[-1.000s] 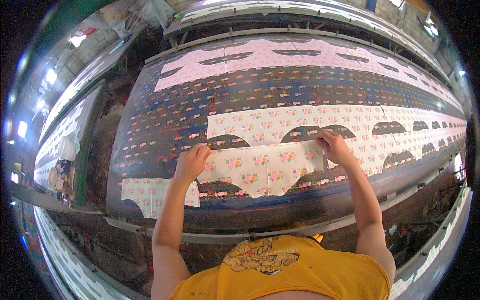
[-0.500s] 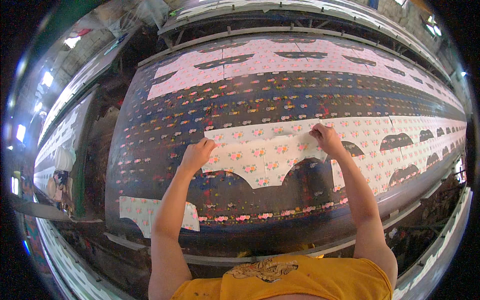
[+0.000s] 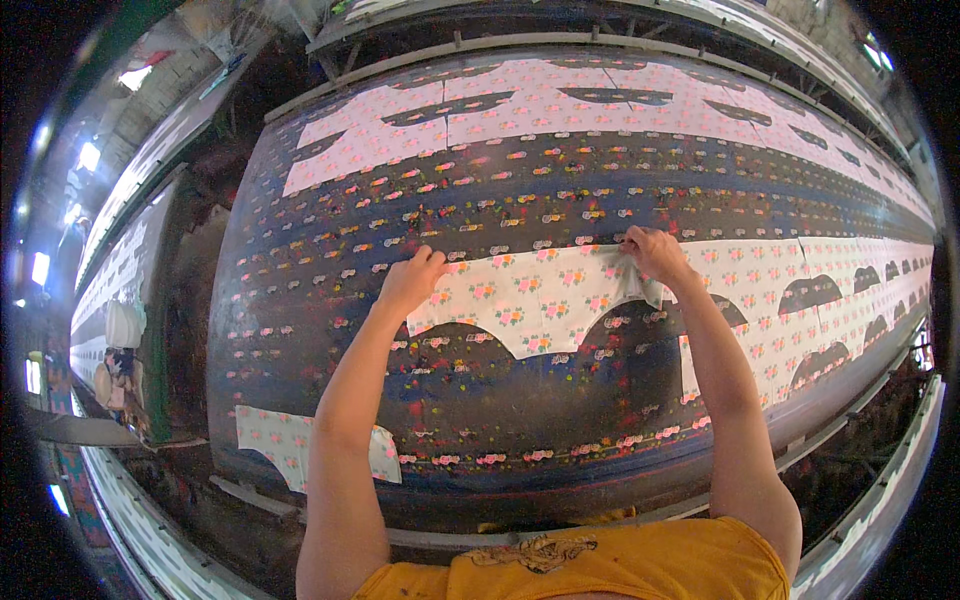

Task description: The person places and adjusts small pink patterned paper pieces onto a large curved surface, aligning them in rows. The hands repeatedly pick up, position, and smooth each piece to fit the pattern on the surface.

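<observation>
A white fabric piece printed with pink and orange flowers [image 3: 520, 295], with curved cutouts along its lower edge, stretches between my hands on the long dark printing table [image 3: 480, 405]. My left hand [image 3: 418, 270] pinches its upper left corner; my right hand [image 3: 652, 250] pinches its upper right end, where the fabric is slightly puckered. Joined cut pieces of the same print [image 3: 750, 260] lie flat just right of my right hand. A separate floral piece [image 3: 262, 435] lies at the near left, partly behind my left forearm.
A row of pale pink floral pieces [image 3: 530, 115] lies along the table's far side. A metal rail [image 3: 458, 42] borders the back. Other long tables stand at the left [image 3: 135, 260] and far right [image 3: 890, 480], one with a pile of objects [image 3: 125, 370] on it.
My hands have moved up the table with the held piece, away from me. It now covers the piece that lay above it, its top edge in line with the pieces at right.
</observation>
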Demonstrator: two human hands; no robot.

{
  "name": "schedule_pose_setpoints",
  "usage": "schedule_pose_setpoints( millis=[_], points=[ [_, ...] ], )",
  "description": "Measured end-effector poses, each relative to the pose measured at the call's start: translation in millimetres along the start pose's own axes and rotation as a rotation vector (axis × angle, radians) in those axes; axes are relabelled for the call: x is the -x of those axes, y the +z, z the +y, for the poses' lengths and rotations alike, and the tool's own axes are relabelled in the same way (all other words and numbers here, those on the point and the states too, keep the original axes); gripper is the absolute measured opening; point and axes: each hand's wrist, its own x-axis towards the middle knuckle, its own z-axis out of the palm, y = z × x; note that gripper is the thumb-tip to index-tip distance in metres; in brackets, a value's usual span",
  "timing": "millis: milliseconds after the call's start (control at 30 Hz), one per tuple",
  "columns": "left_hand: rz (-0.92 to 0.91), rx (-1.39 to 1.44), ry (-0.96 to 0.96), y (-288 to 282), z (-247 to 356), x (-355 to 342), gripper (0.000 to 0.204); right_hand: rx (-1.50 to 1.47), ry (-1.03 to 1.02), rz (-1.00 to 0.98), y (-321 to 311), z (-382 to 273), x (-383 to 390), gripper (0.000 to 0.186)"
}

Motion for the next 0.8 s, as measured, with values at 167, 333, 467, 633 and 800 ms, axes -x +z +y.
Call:
schedule_pose_setpoints(
  millis=[167, 333, 467, 633, 800],
  points=[
    [0.064, 0.049, -0.101, -10.5, 7.7, -1.8, 0.020, 0.069, -0.049, 0.083, -9.0, -9.4, 1.2, 0.017],
    [0.091, 0.234, -0.100, 6.8, 4.0, -4.1, 0.013, -0.120, -0.055, 0.181, 17.7, -5.4, -5.2, 0.015],
    [0.033, 0.230, -0.143, 13.7, 3.5, -3.6, 0.009, -0.174, -0.058, 0.340, 31.1, -7.1, -2.2, 0.015],
    [0.052, 0.272, -0.178, 14.4, 2.5, -0.6, 0.007, -0.231, -0.089, 0.418, 31.8, -8.4, 0.6, 0.014],
    [0.005, 0.268, -0.177, 11.6, 6.0, 0.2, 0.005, -0.212, -0.088, 0.362, 33.7, -4.0, 0.8, 0.013]
  ],
)
